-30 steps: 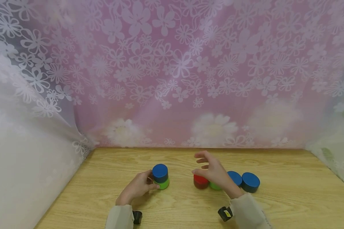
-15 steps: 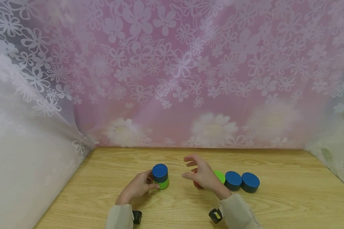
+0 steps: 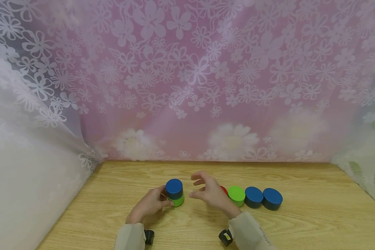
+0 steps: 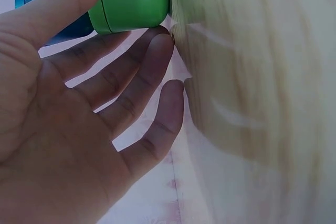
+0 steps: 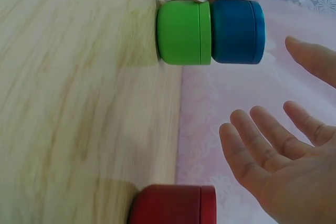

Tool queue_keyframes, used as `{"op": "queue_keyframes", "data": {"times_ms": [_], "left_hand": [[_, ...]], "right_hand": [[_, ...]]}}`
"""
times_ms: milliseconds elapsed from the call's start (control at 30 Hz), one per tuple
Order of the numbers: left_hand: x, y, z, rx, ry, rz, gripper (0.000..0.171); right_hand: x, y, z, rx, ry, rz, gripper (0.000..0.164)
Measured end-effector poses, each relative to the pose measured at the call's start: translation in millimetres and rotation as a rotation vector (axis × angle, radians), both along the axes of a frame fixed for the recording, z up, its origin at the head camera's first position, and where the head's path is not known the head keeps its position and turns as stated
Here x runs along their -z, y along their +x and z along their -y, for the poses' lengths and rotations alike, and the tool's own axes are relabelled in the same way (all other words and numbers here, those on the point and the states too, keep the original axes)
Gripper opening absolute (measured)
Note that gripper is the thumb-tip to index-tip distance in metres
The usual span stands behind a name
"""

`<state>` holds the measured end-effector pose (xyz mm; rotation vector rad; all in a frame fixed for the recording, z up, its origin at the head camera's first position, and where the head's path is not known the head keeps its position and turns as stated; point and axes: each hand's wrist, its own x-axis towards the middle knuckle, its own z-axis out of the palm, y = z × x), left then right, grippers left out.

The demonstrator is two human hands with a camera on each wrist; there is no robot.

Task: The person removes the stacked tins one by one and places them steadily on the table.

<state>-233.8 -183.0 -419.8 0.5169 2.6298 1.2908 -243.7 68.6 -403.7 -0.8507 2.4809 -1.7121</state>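
A small blue lidded jar (image 3: 174, 188) stands on top of a green lidded jar (image 3: 178, 200) left of the table's middle. My left hand (image 3: 147, 204) grips the lower green jar, thumb on its near side and fingers curving behind it. In the left wrist view the fingertips (image 4: 160, 51) lie low, close to the tabletop. My right hand (image 3: 210, 191) hovers a short way right of the stack, holding nothing, fingers spread and thumb apart. In the right wrist view its palm faces the stacked jars, with a gap between.
Right of my right hand stands a row of jars: a red one (image 3: 224, 190) partly hidden by that hand, a green one (image 3: 236, 196), a blue one (image 3: 253, 197) and another blue one (image 3: 272, 199). A floral curtain (image 3: 187, 104) closes off the wooden table's (image 3: 187, 229) back.
My right hand has moved left, from over the row of jars towards the stack, uncovering the row's green and blue jars. The left hand and the stack have stayed in place.
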Motion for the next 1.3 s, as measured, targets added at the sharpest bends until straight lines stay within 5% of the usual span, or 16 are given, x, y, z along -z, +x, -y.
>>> {"op": "queue_keyframes", "data": {"times_ms": [700, 1300], "left_hand": [[2.6, -1.9, 1, 0.018, 0.002, -0.017, 0.046], [4.0, -2.5, 2, 0.021, -0.003, -0.01, 0.047]], "right_hand": [[12.9, -4.0, 26, -0.028, -0.036, 0.075, 0.051], [18.4, -5.5, 39, -0.035, -0.031, 0.05, 0.061]]}}
